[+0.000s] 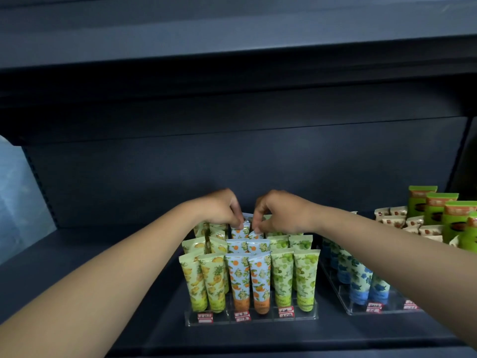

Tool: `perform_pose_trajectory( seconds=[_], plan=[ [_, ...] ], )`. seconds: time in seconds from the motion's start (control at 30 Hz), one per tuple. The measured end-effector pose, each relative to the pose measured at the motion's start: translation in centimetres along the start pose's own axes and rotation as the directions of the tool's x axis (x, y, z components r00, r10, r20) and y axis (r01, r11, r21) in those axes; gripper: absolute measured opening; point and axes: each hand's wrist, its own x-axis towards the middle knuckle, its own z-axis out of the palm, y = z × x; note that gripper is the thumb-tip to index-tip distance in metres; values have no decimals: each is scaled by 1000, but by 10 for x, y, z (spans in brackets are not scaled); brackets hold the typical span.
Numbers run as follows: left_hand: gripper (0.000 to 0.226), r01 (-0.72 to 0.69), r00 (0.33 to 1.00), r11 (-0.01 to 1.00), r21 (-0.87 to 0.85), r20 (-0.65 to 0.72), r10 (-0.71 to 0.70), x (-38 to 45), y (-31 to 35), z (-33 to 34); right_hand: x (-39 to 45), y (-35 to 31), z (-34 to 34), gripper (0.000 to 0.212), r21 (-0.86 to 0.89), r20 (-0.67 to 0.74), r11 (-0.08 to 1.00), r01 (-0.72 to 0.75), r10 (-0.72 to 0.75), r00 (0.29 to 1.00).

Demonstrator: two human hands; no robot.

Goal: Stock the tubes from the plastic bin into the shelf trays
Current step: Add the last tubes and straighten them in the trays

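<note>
Left hand [222, 210]: reaches over the back of the clear tray, fingers curled down, pinching the crimped top of an orange-print tube [238, 229] in the rear row.
Right hand [277, 213]: just beside the left, fingers bent, pinching the top of the neighbouring rear orange-print tube [256, 234].
Clear tray [251, 319]: stands on the dark shelf [103, 244], holds tubes upright, caps down, in three tiers.
Yellow pineapple tubes [204, 282]: fill the tray's left columns.
Orange tubes [249, 280]: middle columns, front and middle rows full; the two pinched tubes stand behind them.
Green lime tubes [294, 275]: right columns, touching the orange ones.
Price labels [242, 316]: red and white, along the tray's front lip.
Second tray [387, 307]: to the right, near the first, partly hidden by the right forearm, holds blue-flower tubes [361, 282].
Green boxes [438, 210]: far right, at the back, with small pale packets [402, 219] beside them.
Plastic bin: not in view.
</note>
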Motion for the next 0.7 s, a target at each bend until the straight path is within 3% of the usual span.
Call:
perform_pose_trajectory(
  seconds=[0.23,0.33,0.7],
  plan=[
    [8,-28,1000,999,-27,-13,28,-15,1,-2,1,-3,2,14,-29,-2,999,-36,36,999],
    [9,-45,999,999,-29,-27,45,-19,3,-4,1,-4,2,6,-44,-26,998,-46,45,999],
    [7,-60,998,997,39,-8,60,-21,6,-3,6,-6,7,8,-59,-53,996,-68,65,996]
  ],
)
